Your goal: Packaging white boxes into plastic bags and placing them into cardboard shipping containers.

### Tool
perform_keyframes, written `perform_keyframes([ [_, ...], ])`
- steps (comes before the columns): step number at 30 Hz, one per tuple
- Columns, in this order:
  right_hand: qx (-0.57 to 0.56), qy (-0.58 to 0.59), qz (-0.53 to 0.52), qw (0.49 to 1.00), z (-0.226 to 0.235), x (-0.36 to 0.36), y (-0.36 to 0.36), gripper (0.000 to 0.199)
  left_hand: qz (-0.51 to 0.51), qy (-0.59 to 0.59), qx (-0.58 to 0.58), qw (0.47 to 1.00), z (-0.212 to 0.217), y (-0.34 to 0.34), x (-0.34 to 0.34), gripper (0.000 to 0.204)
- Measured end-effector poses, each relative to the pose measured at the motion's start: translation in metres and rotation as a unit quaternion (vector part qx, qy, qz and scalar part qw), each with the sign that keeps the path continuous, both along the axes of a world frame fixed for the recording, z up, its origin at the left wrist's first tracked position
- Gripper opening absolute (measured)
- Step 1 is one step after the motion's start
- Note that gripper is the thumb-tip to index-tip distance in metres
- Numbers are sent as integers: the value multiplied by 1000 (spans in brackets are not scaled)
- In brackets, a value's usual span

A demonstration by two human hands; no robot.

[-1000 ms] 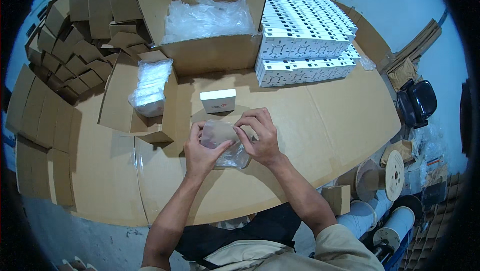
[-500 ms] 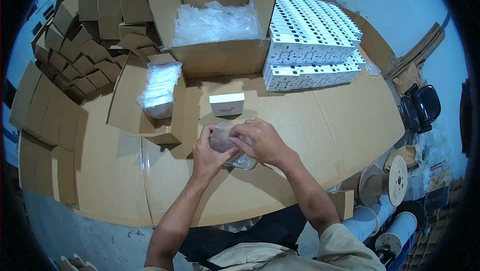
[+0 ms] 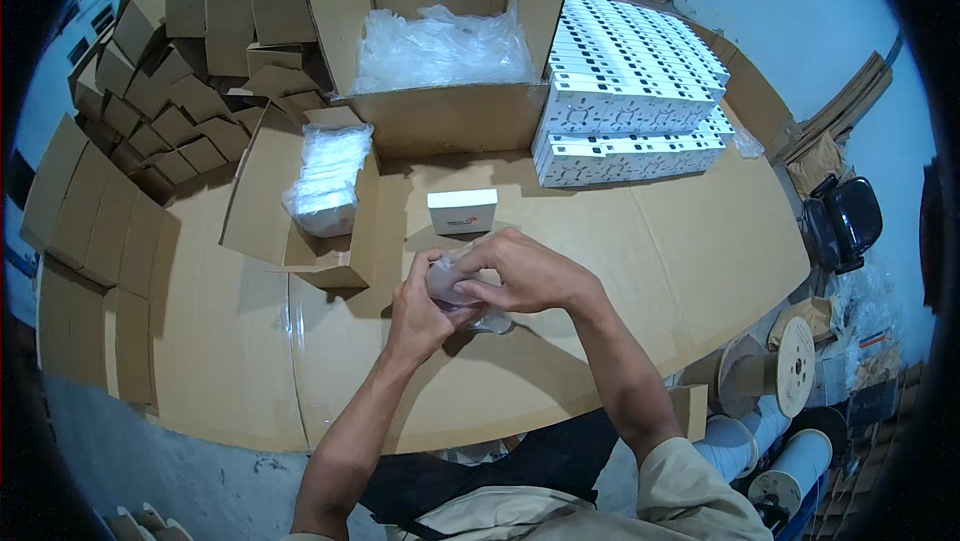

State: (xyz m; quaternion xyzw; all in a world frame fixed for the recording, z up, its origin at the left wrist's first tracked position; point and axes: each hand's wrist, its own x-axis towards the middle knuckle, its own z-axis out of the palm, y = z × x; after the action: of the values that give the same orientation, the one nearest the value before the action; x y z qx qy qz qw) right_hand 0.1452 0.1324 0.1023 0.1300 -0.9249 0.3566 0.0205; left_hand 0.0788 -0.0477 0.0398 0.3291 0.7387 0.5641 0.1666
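Clear, crinkled plastic is what you have between your hands: a small pouch (image 3: pixel 455 286) with something pale inside, held just above the cardboard-covered table (image 3: pixel 640 271), near its front edge. It looks light, soft and slippery, so pinch it at the edges, not the slack middle. Your left hand (image 3: pixel 418 313) cups it from below with fingers curled around it; your right hand (image 3: pixel 525 276) closes over the top, fingertips pinching the film.

Just beyond sits a small white carton (image 3: pixel 462 211), stiff and square-edged. To the left, an open brown box (image 3: pixel 310 231) holds a bundle of bagged pieces (image 3: pixel 325 181). Behind stands a large corrugated box (image 3: pixel 440 61) lined with loose film, with neat rows of white cartons (image 3: pixel 630 91) to its right and folded brown boxes (image 3: pixel 170 91) heaped on the left.
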Motion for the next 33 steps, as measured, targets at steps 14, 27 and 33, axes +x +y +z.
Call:
perform_keyframes([
  [14, -187, 87, -54, 977, 1, 1, -11, 47, 14, -50, 32, 998, -26, -1, -8, 63],
  [27, -243, 109, -128, 955, -10, -1, -3, 10, 28, 13, 35, 999, -28, -2, -11, 75],
  [33, -183, 230, -233, 927, -38, -12, 36, 29, 61, 14, -24, 998, -13, 0, -11, 80],
])
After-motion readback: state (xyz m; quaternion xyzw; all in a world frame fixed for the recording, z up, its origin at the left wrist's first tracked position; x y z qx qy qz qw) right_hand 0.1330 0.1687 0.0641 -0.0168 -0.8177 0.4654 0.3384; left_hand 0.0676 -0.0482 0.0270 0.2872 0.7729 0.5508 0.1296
